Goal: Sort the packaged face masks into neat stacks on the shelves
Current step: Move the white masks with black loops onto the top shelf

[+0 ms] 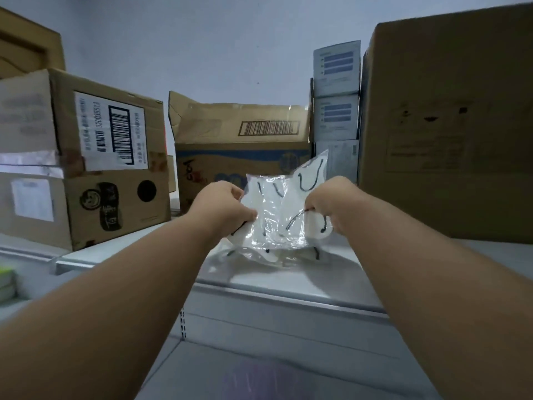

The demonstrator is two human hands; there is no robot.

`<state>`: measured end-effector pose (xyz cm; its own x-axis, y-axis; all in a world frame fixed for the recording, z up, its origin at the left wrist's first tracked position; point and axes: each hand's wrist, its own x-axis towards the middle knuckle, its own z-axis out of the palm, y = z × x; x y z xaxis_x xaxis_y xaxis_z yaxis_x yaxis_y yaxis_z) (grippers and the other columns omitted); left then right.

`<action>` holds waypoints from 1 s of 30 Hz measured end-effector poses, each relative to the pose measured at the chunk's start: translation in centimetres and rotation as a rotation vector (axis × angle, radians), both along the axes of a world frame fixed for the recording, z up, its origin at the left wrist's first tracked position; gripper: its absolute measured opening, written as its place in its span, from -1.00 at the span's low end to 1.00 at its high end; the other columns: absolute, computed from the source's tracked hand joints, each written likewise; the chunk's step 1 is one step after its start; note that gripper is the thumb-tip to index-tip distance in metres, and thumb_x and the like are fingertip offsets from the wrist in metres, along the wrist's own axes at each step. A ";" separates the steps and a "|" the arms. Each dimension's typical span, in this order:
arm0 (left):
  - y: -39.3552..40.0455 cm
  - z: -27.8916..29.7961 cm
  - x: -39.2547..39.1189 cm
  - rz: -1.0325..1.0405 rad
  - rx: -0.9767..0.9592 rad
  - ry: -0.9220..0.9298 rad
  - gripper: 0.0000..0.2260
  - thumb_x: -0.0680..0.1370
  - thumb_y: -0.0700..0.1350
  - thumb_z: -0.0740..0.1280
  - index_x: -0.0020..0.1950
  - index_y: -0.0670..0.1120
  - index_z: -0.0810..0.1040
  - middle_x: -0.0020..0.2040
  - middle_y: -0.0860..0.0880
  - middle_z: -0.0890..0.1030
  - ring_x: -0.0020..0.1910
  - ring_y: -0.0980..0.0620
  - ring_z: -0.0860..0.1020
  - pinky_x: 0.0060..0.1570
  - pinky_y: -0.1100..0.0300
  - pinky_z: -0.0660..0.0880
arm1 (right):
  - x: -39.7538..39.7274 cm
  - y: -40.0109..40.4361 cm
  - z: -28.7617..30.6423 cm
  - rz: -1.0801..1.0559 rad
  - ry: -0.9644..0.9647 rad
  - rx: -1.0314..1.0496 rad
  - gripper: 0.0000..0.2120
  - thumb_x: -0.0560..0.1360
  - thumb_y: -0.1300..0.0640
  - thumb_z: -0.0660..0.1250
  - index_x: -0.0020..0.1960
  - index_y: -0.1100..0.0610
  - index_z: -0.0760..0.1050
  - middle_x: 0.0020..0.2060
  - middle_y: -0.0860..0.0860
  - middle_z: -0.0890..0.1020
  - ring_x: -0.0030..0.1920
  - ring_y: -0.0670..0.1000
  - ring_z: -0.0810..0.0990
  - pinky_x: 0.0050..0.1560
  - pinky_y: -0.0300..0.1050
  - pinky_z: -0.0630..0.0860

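Head view: your left hand (pixel 222 204) and right hand (pixel 327 202) each pinch clear packaged face masks (pixel 281 215) above the shelf (pixel 288 287); the open box (pixel 239 145) behind hides its contents.

Several packaged face masks (pixel 284 209), white with dark ear loops in crinkled clear plastic wrappers, are bunched together and lifted just above the grey shelf (pixel 331 272). More wrapped masks (pixel 271 255) lie flat beneath them, toward 6 o'clock.
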<state>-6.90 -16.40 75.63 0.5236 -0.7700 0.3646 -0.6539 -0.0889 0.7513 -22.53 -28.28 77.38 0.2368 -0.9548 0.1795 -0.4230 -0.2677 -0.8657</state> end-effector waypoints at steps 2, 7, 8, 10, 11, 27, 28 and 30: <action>-1.3 -0.5 1.5 0.002 0.108 -0.197 -0.73 0.42 -0.08 0.55 -0.07 0.02 0.46 -0.18 0.01 0.55 -0.20 0.02 0.55 -0.01 -0.01 0.62 | 1.2 -0.4 -1.0 -0.025 0.154 -0.039 -0.78 0.40 0.29 0.42 -0.27 0.14 0.38 -0.20 0.11 0.50 -0.10 0.11 0.48 0.05 0.04 0.55; -3.3 -1.7 4.1 0.005 0.317 -0.488 -0.63 0.36 0.04 0.53 0.09 -0.08 0.62 0.02 -0.05 0.65 -0.04 -0.04 0.60 0.03 -0.01 0.63 | 3.1 0.3 -1.8 -0.153 0.705 -0.173 -0.69 0.48 0.04 0.44 0.09 0.21 0.47 -0.04 0.10 0.61 -0.03 0.12 0.60 -0.18 -0.09 0.49; -3.5 -1.8 4.3 0.005 0.325 -0.535 -0.61 0.36 0.06 0.52 0.11 -0.07 0.61 0.02 -0.04 0.64 -0.05 -0.05 0.60 0.02 0.00 0.62 | 3.2 0.5 -1.8 -0.186 0.779 -0.188 -0.57 0.48 -0.02 0.45 0.16 0.21 0.40 -0.03 0.09 0.59 -0.02 0.12 0.60 -0.20 -0.08 0.48; -3.9 -2.2 4.6 -0.021 0.278 -0.607 -0.62 0.37 0.04 0.51 0.13 -0.02 0.57 0.04 0.02 0.58 -0.04 -0.03 0.56 0.02 0.02 0.60 | 3.5 0.9 -1.9 -0.252 0.831 -0.242 -0.46 0.44 -0.10 0.48 0.16 0.15 0.27 -0.09 0.07 0.53 -0.06 0.12 0.56 -0.22 -0.04 0.49; -4.1 -2.3 4.6 -0.044 0.232 -0.632 -0.64 0.38 0.00 0.50 0.14 0.03 0.54 0.06 0.04 0.55 -0.01 -0.02 0.54 0.02 0.03 0.59 | 3.4 1.2 -2.0 -0.281 0.832 -0.277 -0.47 0.43 -0.11 0.50 0.11 0.12 0.25 -0.15 0.06 0.49 -0.09 0.12 0.54 -0.23 -0.03 0.49; 6.3 -2.6 -1.7 -0.164 -0.409 -0.573 -0.86 0.52 -0.15 0.40 0.05 0.01 0.59 -0.13 0.14 0.57 -0.14 0.14 0.54 -0.12 0.16 0.58 | -0.3 10.6 -2.4 -0.006 0.229 -1.022 -0.92 0.55 0.13 0.29 -0.12 0.07 0.43 -0.25 -0.03 0.49 -0.25 0.00 0.47 -0.28 -0.07 0.45; 7.4 -3.1 -2.6 -0.145 -0.434 -0.554 -0.86 0.51 -0.16 0.41 0.05 0.01 0.59 -0.14 0.15 0.56 -0.16 0.15 0.53 -0.16 0.22 0.55 | -1.1 11.8 -3.1 0.011 0.214 -1.051 -0.92 0.55 0.13 0.30 -0.12 0.07 0.44 -0.26 -0.04 0.48 -0.26 -0.01 0.46 -0.29 -0.09 0.43; 9.6 -4.5 -4.6 -0.095 -0.475 -0.525 -0.85 0.50 -0.16 0.42 0.04 0.01 0.59 -0.16 0.15 0.55 -0.19 0.17 0.53 -0.24 0.33 0.45 | -3.0 14.0 -4.5 0.044 0.189 -1.094 -0.93 0.55 0.14 0.30 -0.11 0.09 0.46 -0.26 -0.04 0.50 -0.26 -0.01 0.46 -0.30 -0.09 0.44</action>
<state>-11.51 -6.80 71.14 0.1250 -0.4986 0.8577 -0.9287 0.2454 0.2780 -25.53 -14.32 72.85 0.3790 -0.2939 0.8775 -0.4949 -0.8656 -0.0762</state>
